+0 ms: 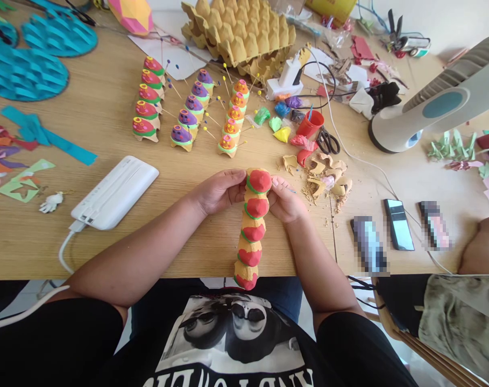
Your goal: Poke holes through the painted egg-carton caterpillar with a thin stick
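Between my two hands is an egg-carton strip, its bumps capped with red clay edged in green. My left hand grips the far end from the left side. On the other side of that end, my right hand pinches it, and a thin bluish tip shows by its fingers. The strip's near end hangs past the table edge toward my shirt. Farther back stand a red caterpillar, a purple caterpillar and an orange caterpillar, each with a face and pin feelers.
Stacked egg trays lie at the back. Right of my hands are carton scraps, scissors, a red cup and clay lumps. A power bank sits left, phones right. A white fan stands near another person's arm.
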Demonstrator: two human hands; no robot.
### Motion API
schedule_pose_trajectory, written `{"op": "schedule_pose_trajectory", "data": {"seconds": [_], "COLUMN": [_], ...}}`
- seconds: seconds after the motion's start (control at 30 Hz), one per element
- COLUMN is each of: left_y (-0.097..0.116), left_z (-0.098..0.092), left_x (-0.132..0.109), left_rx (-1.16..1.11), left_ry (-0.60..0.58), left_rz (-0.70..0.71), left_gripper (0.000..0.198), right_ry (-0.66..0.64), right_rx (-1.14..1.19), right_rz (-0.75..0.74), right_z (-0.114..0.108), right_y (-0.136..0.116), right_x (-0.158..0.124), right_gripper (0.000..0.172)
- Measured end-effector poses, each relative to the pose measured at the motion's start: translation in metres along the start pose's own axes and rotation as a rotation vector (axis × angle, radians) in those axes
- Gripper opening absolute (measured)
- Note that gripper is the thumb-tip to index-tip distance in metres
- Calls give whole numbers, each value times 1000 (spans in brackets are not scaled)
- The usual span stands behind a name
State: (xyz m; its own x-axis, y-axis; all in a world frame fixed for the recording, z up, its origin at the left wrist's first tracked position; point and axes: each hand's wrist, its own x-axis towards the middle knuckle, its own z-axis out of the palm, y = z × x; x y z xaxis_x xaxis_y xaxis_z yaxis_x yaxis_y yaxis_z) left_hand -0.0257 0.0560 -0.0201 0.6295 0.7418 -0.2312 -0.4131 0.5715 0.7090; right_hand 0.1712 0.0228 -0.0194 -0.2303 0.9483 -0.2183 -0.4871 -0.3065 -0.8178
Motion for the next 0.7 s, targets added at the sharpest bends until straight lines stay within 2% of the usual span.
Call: {"op": "schedule_pose_trajectory", "data": {"seconds": [0.3, 0.5, 0.7], "left_y": [3, 5, 4], "left_z": [7, 9, 9], "left_x": [-2, -3, -1], "left_rx": [-24, -24, 7], "left_ry": [40, 86, 69], "left_rz": [26, 53, 91], "left_gripper": [26, 27, 27], "right_ry": [-18, -37, 27], "right_rx": [24, -42, -112], "right_rz": [-1, 26, -86], "right_z": [-2, 4, 7], "right_y": [1, -3, 1], "right_x": [1, -4, -3], "right_gripper": [35, 42, 35]}}
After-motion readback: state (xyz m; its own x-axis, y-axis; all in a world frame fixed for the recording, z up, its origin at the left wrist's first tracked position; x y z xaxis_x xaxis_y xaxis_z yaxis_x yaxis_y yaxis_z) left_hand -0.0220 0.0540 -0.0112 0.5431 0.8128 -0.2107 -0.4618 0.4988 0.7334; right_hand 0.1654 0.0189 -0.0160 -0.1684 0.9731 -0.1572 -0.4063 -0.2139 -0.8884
